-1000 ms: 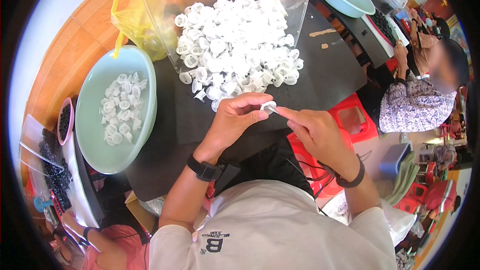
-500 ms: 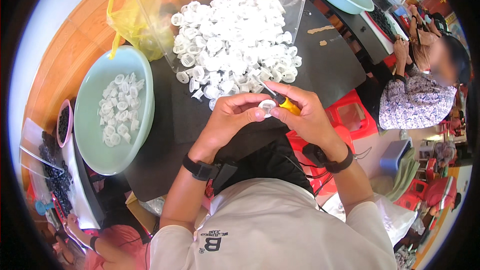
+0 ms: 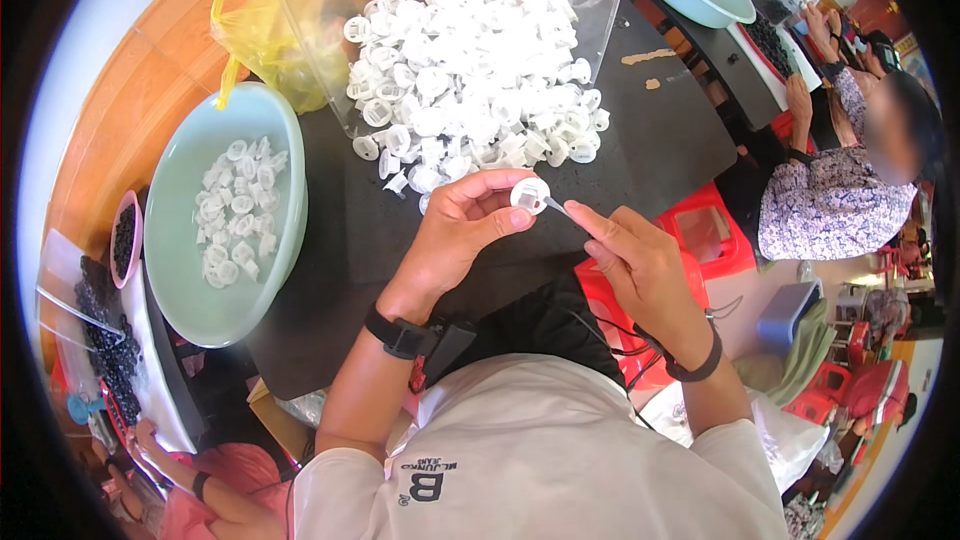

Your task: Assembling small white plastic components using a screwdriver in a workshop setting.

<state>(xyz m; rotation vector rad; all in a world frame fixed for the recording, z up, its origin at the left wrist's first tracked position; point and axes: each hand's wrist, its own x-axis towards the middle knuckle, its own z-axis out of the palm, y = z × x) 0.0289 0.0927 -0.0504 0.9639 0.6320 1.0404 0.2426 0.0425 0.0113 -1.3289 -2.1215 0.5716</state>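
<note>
Between the thumb and fingers of my left hand (image 3: 458, 227) is a small round white plastic part (image 3: 529, 195), its flat ringed face turned up. My right hand (image 3: 640, 258) is closed around a screwdriver, with the index finger stretched along it. Only the thin metal shaft (image 3: 555, 205) shows; my fingers hide its yellow handle. The shaft's tip meets the right edge of the white part. Just beyond both hands, a large heap of similar white parts (image 3: 455, 75) spills from a clear plastic bin (image 3: 612, 10) onto the dark table (image 3: 660, 145).
To the left stands a pale green basin (image 3: 168, 275) holding several white parts. A yellow plastic bag (image 3: 265, 35) hangs by the bin. Red stools (image 3: 705, 230) are at the right of the table. Co-workers sit at the right (image 3: 830, 210) and lower left (image 3: 235, 485), near black parts.
My right hand has drawn back to the right and swung the screwdriver round, so its tip now points left at the white part. The left hand has tilted the part up slightly.
</note>
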